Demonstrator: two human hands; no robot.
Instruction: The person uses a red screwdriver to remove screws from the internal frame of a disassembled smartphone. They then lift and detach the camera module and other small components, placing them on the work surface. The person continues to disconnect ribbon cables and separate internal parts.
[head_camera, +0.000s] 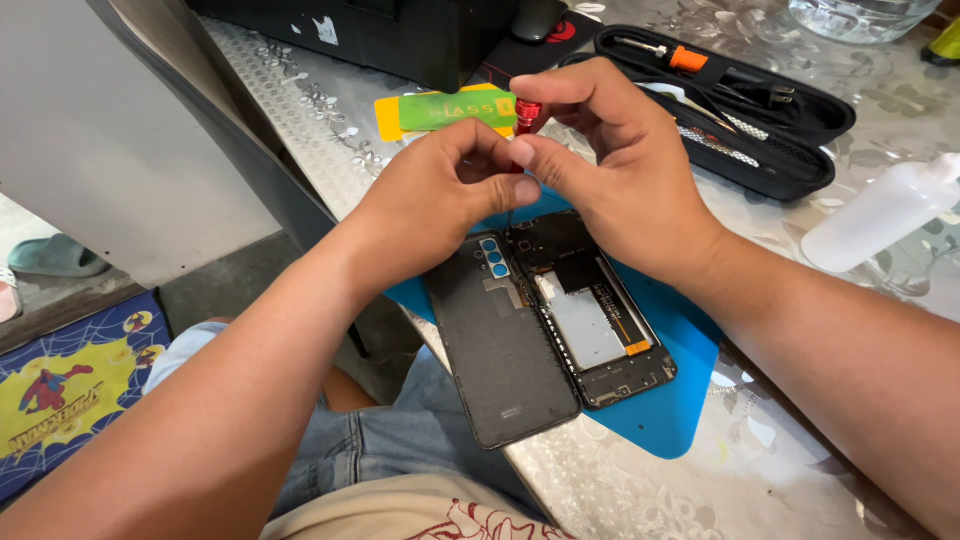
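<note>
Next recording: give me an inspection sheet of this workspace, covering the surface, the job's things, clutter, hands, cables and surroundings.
Surface: table with a patterned clear cover; blue mat at its near edge.
Job's things: opened phone on the mat, its dark back cover lying beside it; red-handled screwdriver upright over the phone's top.
Clutter: open black tool case, white squeeze bottle, green and yellow cards, black box.
Hands: left hand pinches low on the screwdriver; right hand has its fingers on the top.
Cables: nothing seen.
Surroundings: person's lap in denim shorts, floor mat, sandal.
</note>
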